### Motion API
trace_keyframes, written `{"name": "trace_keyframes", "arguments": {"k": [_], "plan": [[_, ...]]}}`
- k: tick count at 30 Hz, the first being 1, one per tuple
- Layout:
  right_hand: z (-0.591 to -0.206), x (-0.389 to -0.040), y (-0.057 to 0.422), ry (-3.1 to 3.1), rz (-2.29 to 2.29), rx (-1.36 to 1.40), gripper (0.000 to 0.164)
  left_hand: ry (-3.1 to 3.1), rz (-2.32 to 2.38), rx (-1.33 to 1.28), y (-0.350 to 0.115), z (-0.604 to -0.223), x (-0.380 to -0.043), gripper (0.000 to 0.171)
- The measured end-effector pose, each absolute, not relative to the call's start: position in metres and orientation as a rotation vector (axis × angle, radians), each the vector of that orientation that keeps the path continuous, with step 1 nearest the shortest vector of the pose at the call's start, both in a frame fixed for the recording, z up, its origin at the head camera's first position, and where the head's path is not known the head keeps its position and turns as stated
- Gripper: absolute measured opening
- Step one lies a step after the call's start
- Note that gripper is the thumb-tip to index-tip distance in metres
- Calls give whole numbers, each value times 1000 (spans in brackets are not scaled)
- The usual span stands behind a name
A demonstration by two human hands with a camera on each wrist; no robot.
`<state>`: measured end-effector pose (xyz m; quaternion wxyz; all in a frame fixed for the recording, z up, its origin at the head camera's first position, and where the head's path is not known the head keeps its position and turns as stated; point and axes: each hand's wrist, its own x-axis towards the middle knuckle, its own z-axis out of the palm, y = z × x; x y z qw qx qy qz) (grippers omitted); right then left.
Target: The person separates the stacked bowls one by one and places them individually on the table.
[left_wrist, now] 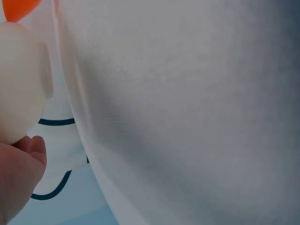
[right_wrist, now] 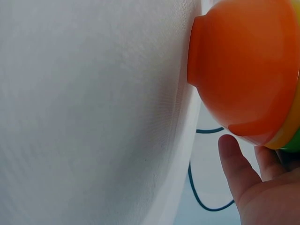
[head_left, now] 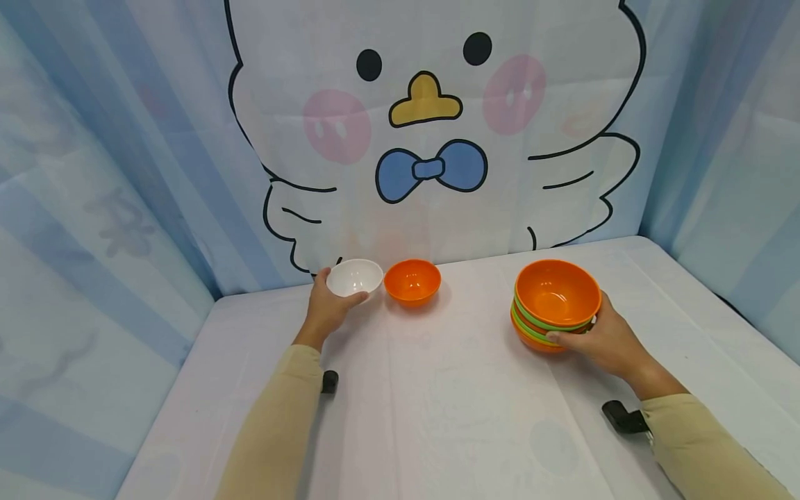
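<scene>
At the back left of the table, my left hand (head_left: 330,307) grips a white bowl (head_left: 355,278) by its side, the thumb at the near side. In the left wrist view a thin gap shows between the foot of the white bowl (left_wrist: 21,84) and the cloth. Just right of it stands a single orange bowl (head_left: 412,283), which no hand touches. Over on the right, my right hand (head_left: 615,344) holds a nested stack of orange and green bowls (head_left: 558,295), with an orange one on top. Whether the stack touches the table I cannot tell.
A white cloth covers the table (head_left: 462,417). Behind it hangs a curtain (head_left: 425,222) with a cartoon bird, and blue-white curtains (head_left: 94,278) flank both sides. Black device parts (head_left: 625,419) show beside the wrists.
</scene>
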<state>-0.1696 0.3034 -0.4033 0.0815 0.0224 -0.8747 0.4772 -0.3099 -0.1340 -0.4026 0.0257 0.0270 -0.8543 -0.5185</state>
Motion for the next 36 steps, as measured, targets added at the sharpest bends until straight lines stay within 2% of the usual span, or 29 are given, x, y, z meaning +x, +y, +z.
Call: {"name": "trace_keyframes", "arguments": {"k": [36], "plan": [[-406, -171, 305, -2610, 1437, 72, 105, -2771, -1624, 182, -137, -403, -311, 107]]}}
